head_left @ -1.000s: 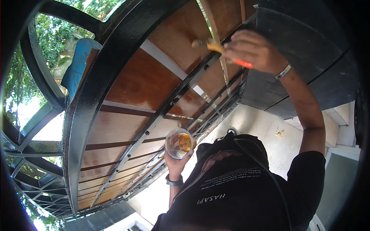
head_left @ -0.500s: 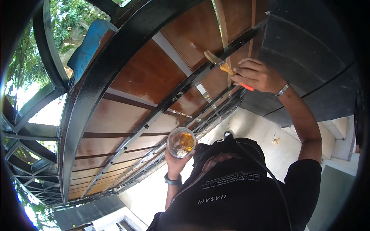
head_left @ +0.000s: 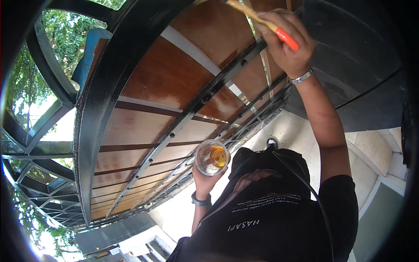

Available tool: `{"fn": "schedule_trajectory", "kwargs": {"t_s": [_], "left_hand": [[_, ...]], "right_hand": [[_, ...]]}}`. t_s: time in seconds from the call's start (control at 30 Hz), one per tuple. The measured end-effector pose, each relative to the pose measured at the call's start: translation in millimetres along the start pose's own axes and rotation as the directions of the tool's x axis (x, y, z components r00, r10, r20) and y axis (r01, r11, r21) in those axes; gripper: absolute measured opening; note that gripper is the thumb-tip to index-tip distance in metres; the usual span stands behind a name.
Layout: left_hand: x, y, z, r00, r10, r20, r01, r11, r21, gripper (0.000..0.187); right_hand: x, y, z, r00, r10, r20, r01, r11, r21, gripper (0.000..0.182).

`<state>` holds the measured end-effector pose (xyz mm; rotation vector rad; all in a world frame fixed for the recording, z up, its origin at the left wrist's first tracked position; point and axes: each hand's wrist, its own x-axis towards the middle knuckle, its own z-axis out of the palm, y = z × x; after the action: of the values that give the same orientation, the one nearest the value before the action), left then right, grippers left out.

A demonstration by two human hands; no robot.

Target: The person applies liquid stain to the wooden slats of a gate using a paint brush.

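Right hand [head_left: 290,43]: fingers pinch a paintbrush [head_left: 286,38] by its handle, extending past them near glossy brown panels [head_left: 168,76] | Left hand [head_left: 204,180]: fingers curl around a clear cup [head_left: 207,163], amber liquid [head_left: 218,156] inside.

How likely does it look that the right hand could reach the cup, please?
Probably yes: the left hand holds the cup, and nothing visible separates it from the right hand, which holds a brush.
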<state>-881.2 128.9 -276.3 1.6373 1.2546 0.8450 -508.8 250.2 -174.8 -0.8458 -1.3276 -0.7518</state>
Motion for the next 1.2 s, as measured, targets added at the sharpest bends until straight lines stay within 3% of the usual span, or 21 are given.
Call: {"fn": "schedule_trajectory", "kwargs": {"t_s": [0.03, 0.1, 0.23, 0.27, 0.3, 0.33, 0.4, 0.57, 0.63, 0.7, 0.77, 0.9, 1.0, 1.03, 1.1, 1.2], "left_hand": [[0.5, -0.1, -0.5, 1.0, -0.018, 0.006, 0.018, 1.0, 0.005, 0.084], [1.2, -1.2, 0.6, 1.0, -0.006, 0.012, 0.006, 1.0, -0.009, 0.084], [0.0, -1.5, 5.1, 1.0, 0.026, 0.016, -0.026, 1.0, 0.017, 0.078], [-0.2, -1.8, 5.9, 1.0, 0.024, 0.018, -0.025, 1.0, 0.019, 0.078], [-0.1, -2.4, 6.5, 0.999, 0.027, 0.019, -0.027, 0.999, 0.017, 0.078], [0.3, -2.6, 6.5, 0.999, 0.031, 0.021, -0.031, 0.999, 0.015, 0.078], [1.8, -2.0, 6.0, 0.999, 0.039, 0.024, -0.04, 0.999, 0.011, 0.078], [3.2, -4.3, 3.4, 0.999, 0.023, 0.04, -0.024, 1.0, 0.008, 0.084], [2.8, -4.5, 5.9, 1.0, 0.005, 0.029, -0.004, 1.0, -0.028, 0.084], [1.3, -3.3, 8.6, 0.999, 0.019, 0.028, -0.018, 0.999, -0.029, 0.084], [2.8, -0.4, 11.9, 0.999, 0.041, 0.025, -0.04, 0.999, -0.032, 0.084], [0.2, 3.5, 17.2, 0.999, 0.048, 0.012, -0.047, 0.998, -0.046, 0.078], [-2.8, 6.9, 22.4, 0.999, 0.041, 0.025, -0.04, 0.998, -0.053, 0.079], [-4.0, 8.4, 23.8, 0.999, 0.04, 0.027, -0.039, 0.998, -0.048, 0.079], [-8.8, 9.5, 26.0, 0.999, 0.039, 0.015, -0.038, 0.998, -0.049, 0.08], [-21.3, 8.7, 30.6, 0.999, 0.043, -0.02, -0.044, 0.996, -0.071, 0.08]], "right_hand": [[-3.1, 2.1, -3.2, 1.0, 0.002, -0.001, -0.002, 1.0, -0.004, 0.02], [-7.2, 5.2, -7.2, 0.978, 0.174, -0.114, -0.192, 0.965, -0.178, 0.019], [-12.1, 2.3, -0.4, 0.962, 0.204, -0.183, -0.239, 0.951, -0.195, 0.019], [-21.5, 11.1, 8.9, 0.989, 0.013, -0.148, -0.036, 0.987, -0.155, 0.035], [-24.5, -9.8, 15.3, 0.995, 0.05, -0.083, -0.061, 0.99, -0.128, 0.036], [-29.0, -16.7, 24.7, 0.998, -0.046, -0.052, 0.045, 0.999, -0.022, 0.036], [-32.4, -49.1, 30.3, 0.995, -0.093, 0.036, 0.09, 0.992, 0.085, 0.038], [-46.6, -53.9, 22.2, 0.99, -0.101, 0.093, 0.073, 0.961, 0.266, 0.04], [-39.8, -48.3, 16.4, 0.992, -0.02, 0.125, -0.029, 0.925, 0.378, 0.037], [-28.9, -26.9, 5.1, 0.991, -0.022, 0.13, -0.017, 0.959, 0.284, 0.038], [-19.0, -3.0, -1.5, 1.0, 0.012, 0.015, -0.013, 0.998, 0.063, 0.04], [-11.5, 27.2, -14.6, 0.997, -0.035, -0.071, 0.031, 0.998, -0.049, 0.041], [-21.1, 11.7, -17.4, 0.956, -0.206, 0.209, 0.215, 0.976, -0.023, 0.04], [-30.8, 9.9, -20.2, 0.955, -0.209, 0.209, 0.218, 0.976, -0.022, 0.04], [-50.8, 10.2, -31.5, 0.881, -0.236, 0.409, 0.249, 0.968, 0.022, 0.037], [-67.2, 8.2, -50.1, 0.814, -0.26, 0.52, 0.223, 0.966, 0.134, 0.034]]}}
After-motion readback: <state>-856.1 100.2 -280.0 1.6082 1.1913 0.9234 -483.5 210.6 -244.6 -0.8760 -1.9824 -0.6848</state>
